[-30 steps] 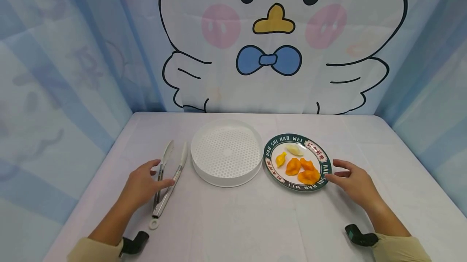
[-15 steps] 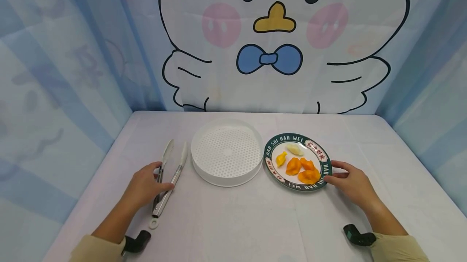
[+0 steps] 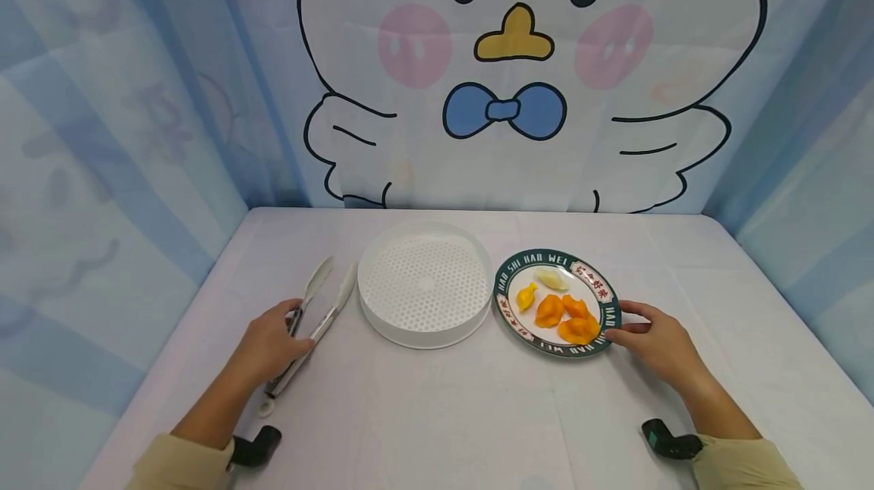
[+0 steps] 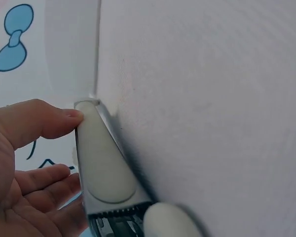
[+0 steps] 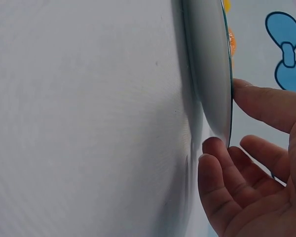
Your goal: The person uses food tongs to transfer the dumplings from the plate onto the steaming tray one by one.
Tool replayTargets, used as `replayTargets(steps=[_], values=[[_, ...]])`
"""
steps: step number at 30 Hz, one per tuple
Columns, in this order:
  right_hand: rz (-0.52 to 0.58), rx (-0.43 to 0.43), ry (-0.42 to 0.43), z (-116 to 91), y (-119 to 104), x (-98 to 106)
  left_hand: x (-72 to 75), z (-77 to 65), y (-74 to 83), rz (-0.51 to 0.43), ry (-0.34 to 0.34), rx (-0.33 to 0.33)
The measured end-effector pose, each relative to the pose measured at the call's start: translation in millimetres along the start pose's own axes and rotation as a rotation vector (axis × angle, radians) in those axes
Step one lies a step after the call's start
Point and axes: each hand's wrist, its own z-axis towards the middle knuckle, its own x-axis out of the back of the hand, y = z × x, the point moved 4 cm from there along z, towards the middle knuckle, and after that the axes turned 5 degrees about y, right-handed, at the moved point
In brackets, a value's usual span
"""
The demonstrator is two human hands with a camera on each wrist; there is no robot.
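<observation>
With thumb and fingers my left hand [image 3: 268, 344] holds a pair of metal tongs [image 3: 332, 313] with pale tips, spread in a V on the left of the table. In the left wrist view the thumb presses one pale-covered arm of the tongs [image 4: 106, 163]. My right hand [image 3: 661, 346] pinches the right rim of a green-edged plate [image 3: 546, 256]. The right wrist view shows its thumb on the rim and fingertips under the plate [image 5: 212, 64]. On the plate lie several orange pieces [image 3: 579, 331], a small yellow piece [image 3: 526, 296] and a pale piece [image 3: 551, 279].
A round white tray with many holes [image 3: 425, 285] stands between the tongs and the plate, close beside the plate's left rim. A white cloth covers the table [image 3: 437, 422]. A printed curtain [image 3: 505, 164] hangs behind the table, with blue curtains at both sides.
My left hand has closed on the tongs, and their lower end has swung left while the tips shifted slightly right. My right hand has moved onto the plate's rim; the plate lies practically still.
</observation>
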Motion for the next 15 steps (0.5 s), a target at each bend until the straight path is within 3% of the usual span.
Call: replayTargets(steps=[9, 15], values=[[-0.006, -0.011, -0.003, 1.1, 0.8, -0.3, -0.2, 4.1, -3.8, 0.062, 0.026, 0.011], [-0.004, -0.02, -0.008, 1.4, 0.0, 0.0, -0.1, 4.1, -3.8, 0.045, 0.034, 0.022]])
